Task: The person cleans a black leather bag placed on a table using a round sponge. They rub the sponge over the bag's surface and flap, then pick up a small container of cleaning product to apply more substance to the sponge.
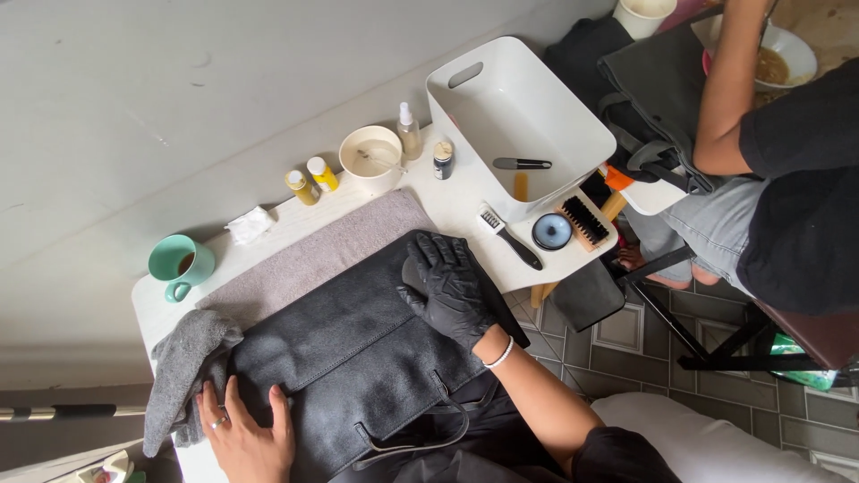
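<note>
A dark grey leather bag (358, 349) lies flat on a grey towel (313, 250) across a small white table (456, 201). My right hand (447, 286), in a black glove, presses down on the bag's upper right part, fingers together around something dark that I cannot make out. My bare left hand (246, 429), with a ring on one finger, rests flat on the bag's lower left corner and holds it down. A grey cloth (183, 367) lies bunched just left of that hand.
At the table's far edge stand a teal mug (179, 262), two yellow bottles (311, 179), a white bowl (371, 156), a spray bottle (410, 130), a small jar (443, 159), a white tub (519, 121), brushes (586, 222) and a round tin (552, 231). Another person (778, 170) sits at right.
</note>
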